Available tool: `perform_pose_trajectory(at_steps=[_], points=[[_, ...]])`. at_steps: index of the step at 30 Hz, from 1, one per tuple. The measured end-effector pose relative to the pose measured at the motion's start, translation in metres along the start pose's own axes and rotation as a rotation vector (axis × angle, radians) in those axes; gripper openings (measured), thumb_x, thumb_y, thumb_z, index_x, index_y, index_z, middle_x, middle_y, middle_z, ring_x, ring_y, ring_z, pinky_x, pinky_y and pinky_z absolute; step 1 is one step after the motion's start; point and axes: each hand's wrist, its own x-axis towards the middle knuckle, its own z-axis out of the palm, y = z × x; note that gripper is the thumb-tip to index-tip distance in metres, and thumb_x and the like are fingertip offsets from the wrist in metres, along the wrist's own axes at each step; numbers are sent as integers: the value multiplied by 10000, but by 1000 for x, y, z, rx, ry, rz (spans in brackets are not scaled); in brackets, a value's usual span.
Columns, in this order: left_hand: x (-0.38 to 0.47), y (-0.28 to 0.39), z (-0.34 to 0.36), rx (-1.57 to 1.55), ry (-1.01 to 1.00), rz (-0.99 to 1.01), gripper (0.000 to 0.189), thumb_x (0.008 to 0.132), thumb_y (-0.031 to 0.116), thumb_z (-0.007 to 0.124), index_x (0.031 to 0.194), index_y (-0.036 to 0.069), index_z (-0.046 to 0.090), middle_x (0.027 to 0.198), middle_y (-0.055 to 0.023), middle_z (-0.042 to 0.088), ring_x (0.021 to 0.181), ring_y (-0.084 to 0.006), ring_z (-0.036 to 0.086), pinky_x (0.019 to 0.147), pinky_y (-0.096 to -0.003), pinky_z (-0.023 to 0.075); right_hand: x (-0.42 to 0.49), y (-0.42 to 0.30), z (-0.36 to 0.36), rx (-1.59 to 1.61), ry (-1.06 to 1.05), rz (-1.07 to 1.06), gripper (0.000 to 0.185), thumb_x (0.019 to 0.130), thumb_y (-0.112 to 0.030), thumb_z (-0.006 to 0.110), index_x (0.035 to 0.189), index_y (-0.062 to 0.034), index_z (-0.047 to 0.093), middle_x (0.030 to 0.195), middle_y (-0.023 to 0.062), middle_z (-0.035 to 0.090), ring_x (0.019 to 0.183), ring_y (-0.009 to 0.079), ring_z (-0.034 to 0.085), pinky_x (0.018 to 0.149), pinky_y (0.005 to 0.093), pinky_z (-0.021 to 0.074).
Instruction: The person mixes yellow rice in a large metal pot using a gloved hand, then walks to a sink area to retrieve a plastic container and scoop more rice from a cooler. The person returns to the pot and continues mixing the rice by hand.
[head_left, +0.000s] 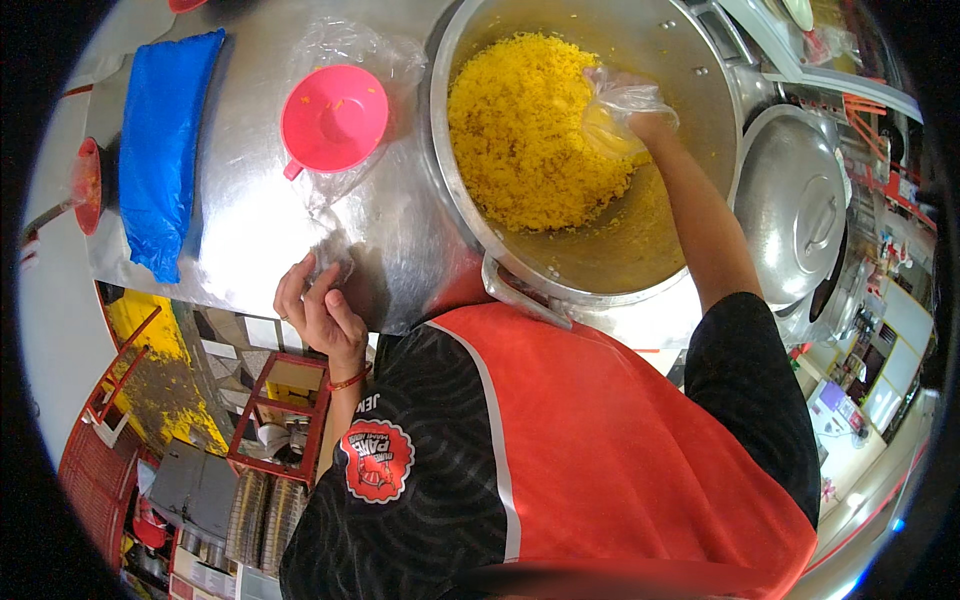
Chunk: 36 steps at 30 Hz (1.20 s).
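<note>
A large metal pot (712, 180) holds a heap of yellow rice (532, 127), piled toward its left side. My right hand (626, 94) is inside the pot at the heap's right edge, covered by a clear plastic bag (626, 120). The plastic blurs its fingers, so whether they close on rice is hidden. My left hand (322, 307) is at the table's near edge, fingers apart and half curled. Its fingertips touch crumpled clear plastic (330, 259). Beyond that hand stands a pink cup (335, 120) with a few yellow grains inside, resting on clear plastic film (367, 52).
The metal table (240, 187) bears a flat blue plastic packet (161, 150) at left. Past it is a red strainer-like utensil (88, 187). A domed metal lid (795, 202) lies right of the pot. The pot's side handle (521, 292) juts toward my body. A red-framed cabinet (277, 416) stands below left.
</note>
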Motion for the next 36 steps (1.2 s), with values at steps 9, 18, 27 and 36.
perform_pose_trajectory(at_steps=[9, 18, 27, 36], points=[[-2, -1, 0, -5, 13, -3, 308, 997, 230, 461, 981, 37, 700, 1201, -106, 605, 1134, -286, 494, 981, -407, 378, 12, 64, 8, -246, -48, -48, 447, 854, -402, 682, 1194, -114, 641, 1313, 92, 588, 1168, 274, 549, 1003, 396, 444], [-1, -1, -1, -11, 22, -1, 314, 997, 241, 463, 979, 40, 704, 1191, -107, 608, 1128, -290, 502, 978, -401, 380, 14, 71, 34, -49, -55, -52, 327, 858, -355, 650, 1095, -131, 682, 1191, 85, 654, 1035, 258, 627, 927, 372, 481], [-1, -1, -1, -6, 15, -13, 329, 999, 250, 450, 982, 39, 702, 1190, -108, 609, 1124, -295, 499, 983, -409, 373, 26, 53, 155, -69, -314, -257, 313, 850, -339, 651, 1090, -142, 692, 1089, 86, 691, 964, 230, 639, 853, 362, 505], [-1, -1, 0, 14, 19, -20, 344, 1004, 266, 444, 965, 43, 702, 1189, -101, 612, 1121, -294, 505, 985, -412, 369, 25, -1, 187, -166, -497, -319, 310, 879, -308, 622, 1113, -112, 677, 1078, 92, 684, 953, 223, 637, 830, 364, 511]])
